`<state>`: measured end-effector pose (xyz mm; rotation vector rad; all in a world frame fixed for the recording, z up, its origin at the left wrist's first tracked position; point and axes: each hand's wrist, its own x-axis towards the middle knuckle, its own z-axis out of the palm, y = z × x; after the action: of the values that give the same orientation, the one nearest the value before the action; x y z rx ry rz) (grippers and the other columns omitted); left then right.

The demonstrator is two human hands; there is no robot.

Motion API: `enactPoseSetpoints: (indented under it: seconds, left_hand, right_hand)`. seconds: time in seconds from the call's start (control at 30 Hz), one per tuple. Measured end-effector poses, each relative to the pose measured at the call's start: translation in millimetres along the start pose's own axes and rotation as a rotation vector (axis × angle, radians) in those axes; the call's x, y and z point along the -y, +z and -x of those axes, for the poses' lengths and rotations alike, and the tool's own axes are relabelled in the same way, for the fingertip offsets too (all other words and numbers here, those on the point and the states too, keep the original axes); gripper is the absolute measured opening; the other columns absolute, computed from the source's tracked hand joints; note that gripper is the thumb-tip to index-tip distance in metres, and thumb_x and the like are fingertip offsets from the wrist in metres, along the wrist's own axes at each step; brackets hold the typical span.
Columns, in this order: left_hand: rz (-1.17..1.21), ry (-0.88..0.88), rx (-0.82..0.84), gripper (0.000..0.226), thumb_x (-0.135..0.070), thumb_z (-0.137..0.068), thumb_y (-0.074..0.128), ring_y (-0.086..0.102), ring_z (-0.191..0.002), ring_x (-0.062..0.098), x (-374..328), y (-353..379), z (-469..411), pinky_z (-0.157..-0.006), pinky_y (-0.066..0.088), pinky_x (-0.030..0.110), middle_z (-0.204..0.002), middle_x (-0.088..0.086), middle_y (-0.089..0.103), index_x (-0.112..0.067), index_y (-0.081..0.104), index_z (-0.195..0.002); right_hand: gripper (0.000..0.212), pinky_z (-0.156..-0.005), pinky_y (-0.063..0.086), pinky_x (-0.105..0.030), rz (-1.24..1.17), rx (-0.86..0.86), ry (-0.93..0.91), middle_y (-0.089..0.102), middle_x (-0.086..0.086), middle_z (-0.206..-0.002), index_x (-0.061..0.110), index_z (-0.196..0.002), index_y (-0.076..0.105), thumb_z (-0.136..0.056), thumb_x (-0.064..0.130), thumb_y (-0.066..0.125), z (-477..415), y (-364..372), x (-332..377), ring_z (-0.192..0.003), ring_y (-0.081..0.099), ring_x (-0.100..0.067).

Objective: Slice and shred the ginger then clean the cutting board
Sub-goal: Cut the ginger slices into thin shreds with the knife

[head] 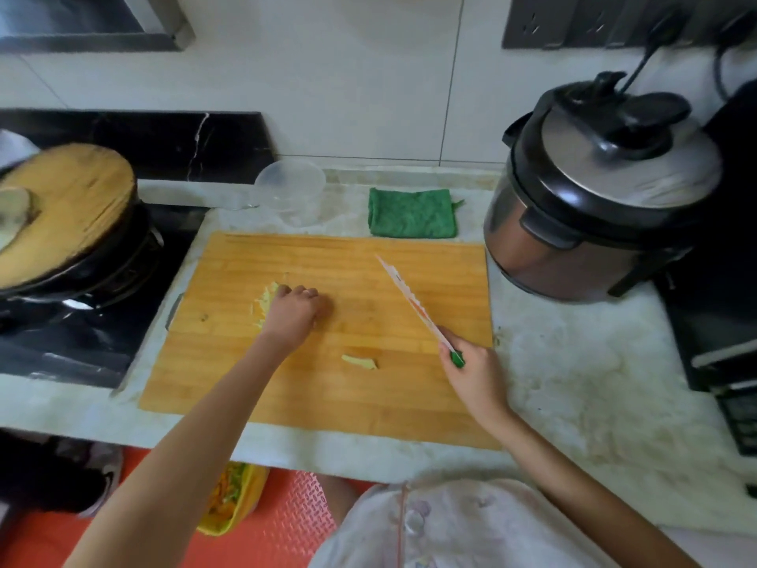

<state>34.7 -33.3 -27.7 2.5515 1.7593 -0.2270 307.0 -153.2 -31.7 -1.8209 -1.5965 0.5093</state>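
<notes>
My left hand (293,311) curls its fingers round the ginger shreds (262,305), left of centre on the cutting board (327,395); my right hand (471,375) grips the knife (409,299) above it. I should bunch them tightly, knuckles forward

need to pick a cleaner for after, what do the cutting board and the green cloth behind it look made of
Cutting board: probably bamboo or another wood with a matt honey-coloured finish. Parallel glued strips and fine grain lines show along its length.
Green cloth: a soft napped textile, perhaps microfibre or terry. Its surface is fuzzy and dull, and it lies folded flat.
</notes>
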Motion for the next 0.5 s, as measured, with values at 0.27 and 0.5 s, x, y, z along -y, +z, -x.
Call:
enactPoseSetpoints:
  seconds: [0.27, 0.5]
  left_hand:
    - [0.351, -0.036, -0.402, 0.023, -0.004, -0.07, 0.068, 0.065, -0.095, 0.026, -5, 7, 42, -0.092, 0.037, 0.037, -0.104, 0.004, 0.069, -0.014, 0.072, -0.09]
    - [0.385, -0.014, -0.496, 0.026, -0.008, -0.072, 0.043, 0.057, -0.076, 0.028, -59, 45, 95, -0.069, 0.033, 0.033, -0.085, 0.006, 0.065, -0.011, 0.068, -0.078]
  right_hand:
    - [0.029, -0.048, 0.03, -0.03, 0.154, 0.351, 0.029, 0.068, -0.002, -0.073, 0.037, -0.12, 0.064, -0.093, 0.033, 0.053, 3, -5, 24, -0.066, 0.062, -0.02]
    - [0.041, -0.048, 0.032, -0.029, 0.438, 0.495, -0.231, 0.072, -0.003, -0.086, 0.041, -0.134, 0.049, -0.094, 0.037, 0.049, 6, -6, 47, -0.074, 0.067, -0.023]
